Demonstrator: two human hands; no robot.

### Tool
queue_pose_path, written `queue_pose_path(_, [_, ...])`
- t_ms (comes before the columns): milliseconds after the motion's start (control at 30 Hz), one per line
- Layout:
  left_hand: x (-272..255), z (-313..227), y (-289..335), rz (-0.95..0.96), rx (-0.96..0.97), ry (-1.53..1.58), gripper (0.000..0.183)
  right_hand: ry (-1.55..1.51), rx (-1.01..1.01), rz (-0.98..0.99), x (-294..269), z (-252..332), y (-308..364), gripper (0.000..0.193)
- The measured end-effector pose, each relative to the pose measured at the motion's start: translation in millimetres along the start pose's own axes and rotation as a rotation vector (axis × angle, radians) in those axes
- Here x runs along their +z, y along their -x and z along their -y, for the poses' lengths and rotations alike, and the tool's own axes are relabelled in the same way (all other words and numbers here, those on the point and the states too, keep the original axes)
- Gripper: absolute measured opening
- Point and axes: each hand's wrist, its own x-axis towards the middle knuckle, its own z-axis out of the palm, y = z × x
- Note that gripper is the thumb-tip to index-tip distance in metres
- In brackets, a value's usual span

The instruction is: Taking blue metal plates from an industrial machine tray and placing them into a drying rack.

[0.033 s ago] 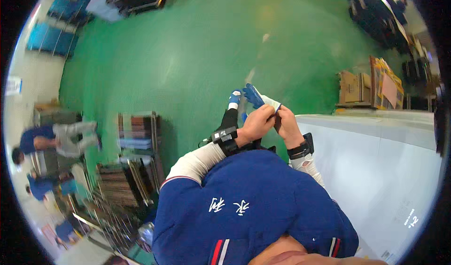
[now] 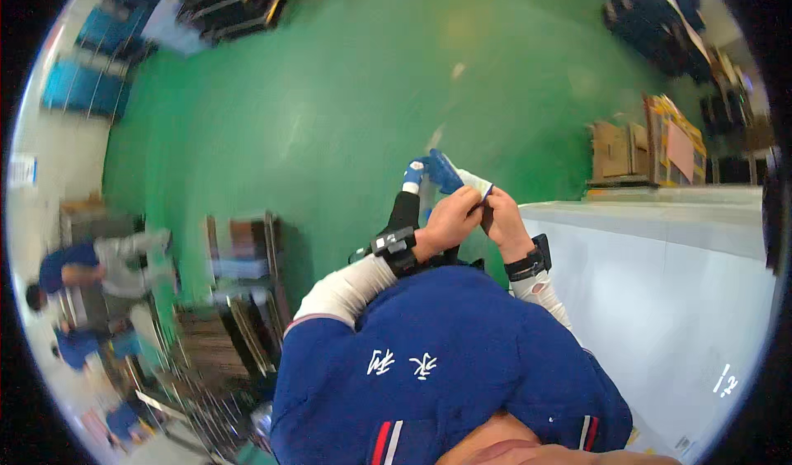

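Note:
A blue work glove with a white cuff hangs in front of me, its fingers pointing forward. My left hand is closed, pinching the near end of the cuff. My right hand is closed on the same cuff from the other side, thumbs close together. Black devices are strapped on both wrists, over white sleeves. Just left of the glove shows my foot in a blue and white shoe, below a black trouser leg. A small blue patch lies behind my fingers, too hidden to name.
A large pale panel surface lies close on my right, with brown cartons beyond it. Racks of stacked dark panels stand at my left. Two or more people are at the far left. The floor is green.
The view has turned slightly, so the surroundings and shoe shift a little. My hands keep the same hold on the glove.

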Motion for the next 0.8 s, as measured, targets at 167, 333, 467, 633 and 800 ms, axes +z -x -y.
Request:
queue_pose_path(167, [-6.0,5.9,-47.5,0.123,0.164,0.138,0.011,0.586,-0.373,-0.170,-50.1,-5.6,-44.8,0.031])
queue_pose_path(333, [-10.7,-9.2,-74.8,0.297,0.089,0.277,0.012,-0.379,-0.250,-0.252,4.0,54.0,-19.4,0.024])
queue_pose_path(467, [7.1,-45.2,-112.0,0.327,-0.012,0.412,0.014,0.074,-0.244,-0.263,-66.2,6.7,-39.5,0.021])
queue_pose_path(633, [31.1,-29.4,-205.1,0.470,-0.042,0.426,0.013,-0.038,0.025,-0.085,-126.5,57.3,-71.7,0.027])
queue_pose_path(800, [73.3,-11.9,-317.3,0.612,-0.130,0.331,0.015,-0.545,-0.104,-0.066,-177.5,178.0,-144.0,0.032])
